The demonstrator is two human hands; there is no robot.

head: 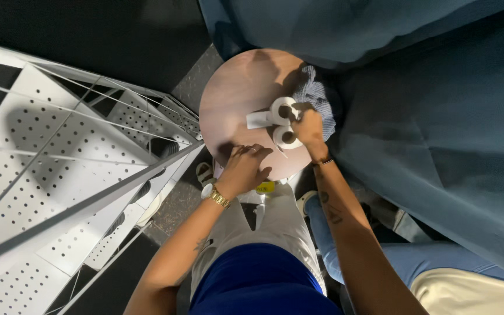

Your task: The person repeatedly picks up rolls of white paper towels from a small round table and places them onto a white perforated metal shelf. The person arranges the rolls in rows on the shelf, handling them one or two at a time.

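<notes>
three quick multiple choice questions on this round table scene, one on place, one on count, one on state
1. Where does the left hand rest?
A. on the round table's near edge
B. on the white perforated rack
C. on the blue curtain

2. How many white tape rolls are on the table?
A. one
B. two
C. four

3. What is the right hand doing?
A. hanging free
B. touching the rolls
C. gripping the rack

Answers: 1 A, palm lies flat there; 2 B, two rings side by side; 3 B, its fingers meet them.

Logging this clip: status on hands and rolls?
Left hand flat on round table. Right hand on white tape rolls. Checked cloth beside them.
</notes>
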